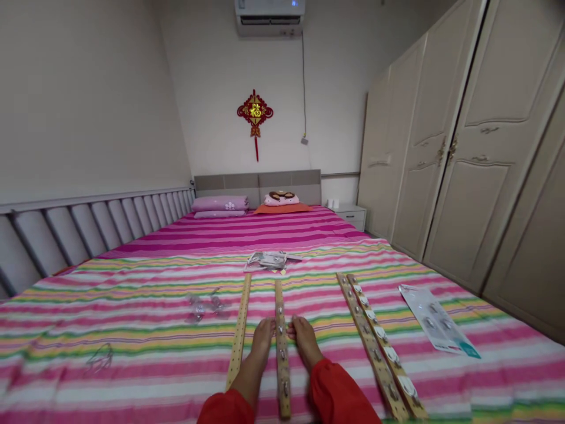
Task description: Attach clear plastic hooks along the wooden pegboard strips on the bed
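A narrow wooden strip (283,368) with metal hooks along its face lies lengthwise between my hands. My left hand (263,337) is closed with its fingertips at the strip's left edge. Opposite it, my right hand (303,335) has curled fingers at the right edge, near one hook (280,330). To the left lies a bare wooden strip with holes (239,330). On the right are two more strips side by side, one with metal hooks (365,330) and one with white round-backed hooks (382,334). Fine finger contact is too small to make out.
All this lies on a bed with a striped sheet (145,335). Clear plastic packs (205,306) sit at left, more packaging (271,260) lies ahead, and a hook blister pack (436,321) is at right. A railing (88,229) and wardrobe (468,200) flank the bed.
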Demonstrator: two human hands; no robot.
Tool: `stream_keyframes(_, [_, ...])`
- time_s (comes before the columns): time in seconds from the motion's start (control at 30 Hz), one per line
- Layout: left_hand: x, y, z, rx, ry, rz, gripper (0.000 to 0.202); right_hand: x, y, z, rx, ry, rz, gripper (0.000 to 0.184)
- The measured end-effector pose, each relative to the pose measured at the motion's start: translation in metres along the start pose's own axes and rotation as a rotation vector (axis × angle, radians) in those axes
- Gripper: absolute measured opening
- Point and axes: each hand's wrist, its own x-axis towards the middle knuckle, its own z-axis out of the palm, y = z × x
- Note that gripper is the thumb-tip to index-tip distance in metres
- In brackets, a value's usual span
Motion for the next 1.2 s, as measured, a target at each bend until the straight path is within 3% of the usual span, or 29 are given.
stream_keyframes(0.17, [-0.017, -0.003, 0.000, -0.131, 0.000, 0.027, 0.040, -0.021, 0.002, -0.003, 0.010, -0.009, -0.085, 0.045])
stream_keyframes(0.33, [-0.024, -0.006, 0.000, -0.073, 0.007, 0.040, 0.038, -0.034, 0.001, -0.007, 0.016, -0.067, -0.124, 0.052])
stream_keyframes(0.67, [-0.040, 0.006, 0.003, -0.065, 0.036, 0.083, 0.042, -0.040, -0.006, -0.008, 0.050, -0.097, -0.121, 0.050])
stream_keyframes(1.2, [-0.041, -0.001, 0.003, 0.045, 0.113, 0.157, 0.044, -0.040, -0.002, -0.009, 0.010, -0.076, -0.144, 0.047])
